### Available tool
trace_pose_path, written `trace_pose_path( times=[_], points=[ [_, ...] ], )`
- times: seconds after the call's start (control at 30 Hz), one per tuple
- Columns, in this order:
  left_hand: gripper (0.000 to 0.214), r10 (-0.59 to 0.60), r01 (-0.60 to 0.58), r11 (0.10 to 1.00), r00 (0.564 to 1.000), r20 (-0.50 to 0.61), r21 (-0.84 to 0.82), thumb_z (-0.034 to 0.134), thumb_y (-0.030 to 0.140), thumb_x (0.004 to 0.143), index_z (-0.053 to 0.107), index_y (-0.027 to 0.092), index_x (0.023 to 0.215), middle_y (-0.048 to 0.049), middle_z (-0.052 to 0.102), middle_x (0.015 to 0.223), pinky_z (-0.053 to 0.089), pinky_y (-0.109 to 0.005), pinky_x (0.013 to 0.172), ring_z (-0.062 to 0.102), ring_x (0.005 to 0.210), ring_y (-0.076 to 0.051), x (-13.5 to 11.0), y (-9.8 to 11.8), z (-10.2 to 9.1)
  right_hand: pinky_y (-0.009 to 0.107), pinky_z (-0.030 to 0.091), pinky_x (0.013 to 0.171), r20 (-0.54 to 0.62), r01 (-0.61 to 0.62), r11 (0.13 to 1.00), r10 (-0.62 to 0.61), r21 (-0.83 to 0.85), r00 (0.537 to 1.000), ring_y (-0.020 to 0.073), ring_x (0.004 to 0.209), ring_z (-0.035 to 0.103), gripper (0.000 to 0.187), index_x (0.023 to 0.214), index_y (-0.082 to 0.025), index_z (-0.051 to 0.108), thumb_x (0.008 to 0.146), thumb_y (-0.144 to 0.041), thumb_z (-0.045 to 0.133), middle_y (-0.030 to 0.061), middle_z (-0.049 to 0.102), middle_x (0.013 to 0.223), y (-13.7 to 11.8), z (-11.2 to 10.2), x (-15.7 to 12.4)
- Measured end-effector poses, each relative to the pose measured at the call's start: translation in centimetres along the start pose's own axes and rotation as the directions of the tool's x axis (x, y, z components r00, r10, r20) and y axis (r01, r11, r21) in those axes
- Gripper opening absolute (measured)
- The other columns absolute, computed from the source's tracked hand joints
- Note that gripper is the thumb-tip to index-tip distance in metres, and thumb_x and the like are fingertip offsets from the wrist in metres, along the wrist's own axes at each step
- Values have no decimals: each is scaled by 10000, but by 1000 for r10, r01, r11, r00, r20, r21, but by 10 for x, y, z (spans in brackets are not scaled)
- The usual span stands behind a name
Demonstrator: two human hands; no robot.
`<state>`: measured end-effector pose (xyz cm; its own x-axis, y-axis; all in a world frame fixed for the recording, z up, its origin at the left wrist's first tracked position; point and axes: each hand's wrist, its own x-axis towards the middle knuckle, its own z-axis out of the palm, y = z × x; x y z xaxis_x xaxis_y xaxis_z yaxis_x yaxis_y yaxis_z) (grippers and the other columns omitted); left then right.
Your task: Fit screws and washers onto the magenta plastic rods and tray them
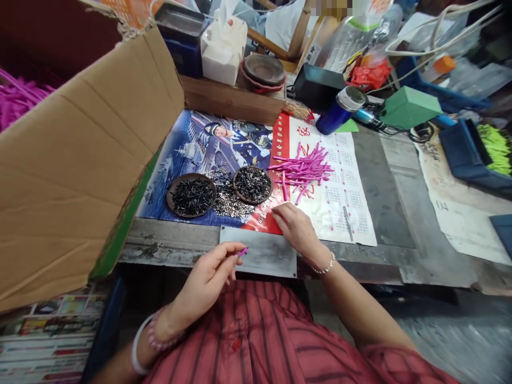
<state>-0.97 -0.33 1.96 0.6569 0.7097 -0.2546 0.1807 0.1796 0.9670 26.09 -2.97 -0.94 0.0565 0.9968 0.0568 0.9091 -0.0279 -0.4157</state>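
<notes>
My left hand (214,269) is closed in a pinch on a short magenta plastic stick (242,252), whose tip pokes out past the fingers, with a small dark bit at its end. My right hand (295,226) has its fingers bent together at the edge of the scattered small metal nuts (262,212); anything between its fingertips is hidden. Beyond the hands are a round dish of black screws (192,196) and a round dish of small metal parts (253,185). Magenta sticks (306,169) lie in a pile past my right hand. Below both hands is a grey metal plate (266,253).
A large cardboard box (88,144) stands at the left. The dishes sit on a calendar poster (362,213) with a thin metal tool (348,223). A blue flask (336,112) and a green box (410,106) stand behind. Blue bins (464,154) are at the right.
</notes>
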Motion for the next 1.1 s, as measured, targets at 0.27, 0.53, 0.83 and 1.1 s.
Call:
trace_pose_path(
  times=[0.27, 0.53, 0.83, 1.1],
  points=[
    [309, -167, 144, 912, 986, -26, -385, 662, 417, 940, 681, 169, 1123, -48, 687, 929, 414, -177, 472, 521, 542, -64, 7, -4, 13, 324, 430, 699, 132, -49, 989, 68, -140, 989, 227, 780, 625, 192, 863, -147, 669, 967, -167, 508, 138, 695, 915, 10, -4, 36],
    [264, -161, 68, 891, 972, -171, -450, 673, 386, 916, 714, 162, 1049, -11, 657, 703, 378, -208, 489, 484, 517, -87, 16, -6, 26, 269, 523, 667, 8, 5, 927, -8, 375, 1000, 161, 708, 679, 93, 873, -204, 639, 919, -162, 571, 26, 731, 796, -40, -17, -5],
    [233, -163, 19, 863, 956, -242, -505, 692, 345, 909, 715, 169, 1060, 33, 600, 609, 396, -199, 518, 499, 537, -90, 16, -6, 33, 317, 584, 788, -139, 36, 883, 33, 468, 990, 196, 836, 729, 158, 1055, -224, 699, 991, -188, 559, 69, 771, 931, -81, 2, -31],
    [295, -263, 65, 752, 942, -208, -656, 804, 368, 809, 749, 157, 1008, 39, 598, 552, 376, -162, 502, 478, 505, -66, 13, 4, 36, 358, 610, 800, -390, 217, 935, -95, 281, 916, 218, 898, 731, 200, 1103, -189, 704, 998, -113, 552, 113, 774, 957, -87, 23, -40]
  ],
)
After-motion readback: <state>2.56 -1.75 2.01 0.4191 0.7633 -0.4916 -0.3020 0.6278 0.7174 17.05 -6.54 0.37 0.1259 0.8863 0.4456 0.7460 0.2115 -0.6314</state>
